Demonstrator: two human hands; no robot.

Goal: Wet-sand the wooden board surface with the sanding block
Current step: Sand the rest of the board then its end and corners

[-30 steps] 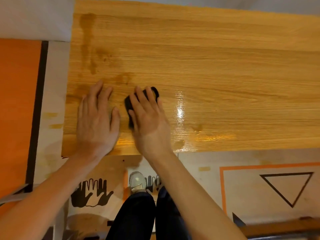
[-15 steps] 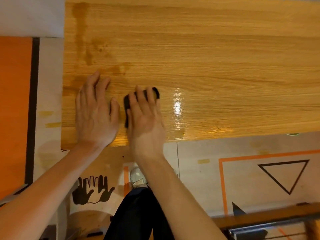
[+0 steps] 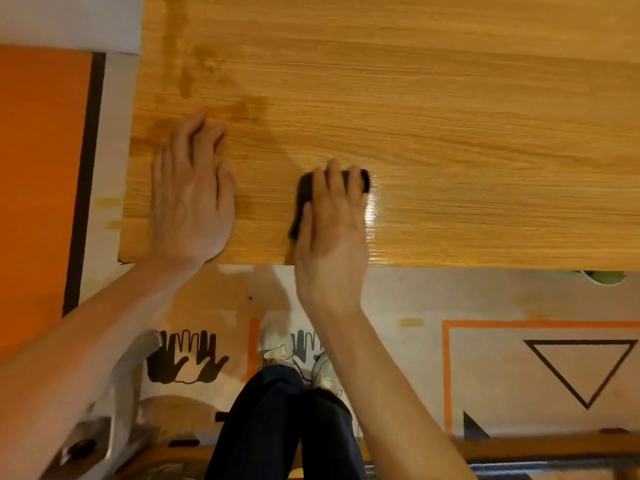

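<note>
free: wooden board right, far side | obstacle: left hand near-left corner

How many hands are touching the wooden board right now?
2. The left hand lies flat near the wooden board's left end; the right hand presses the sanding block.

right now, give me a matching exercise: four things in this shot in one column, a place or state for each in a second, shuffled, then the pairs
1. left hand
2. sanding block
3. wooden board
4. white shoes

a. glossy wet patch near its front edge
b. on the floor below the board
c. flat on the board, holding nothing
d. under the right hand

Pairs: 1-c, 2-d, 3-a, 4-b
</note>
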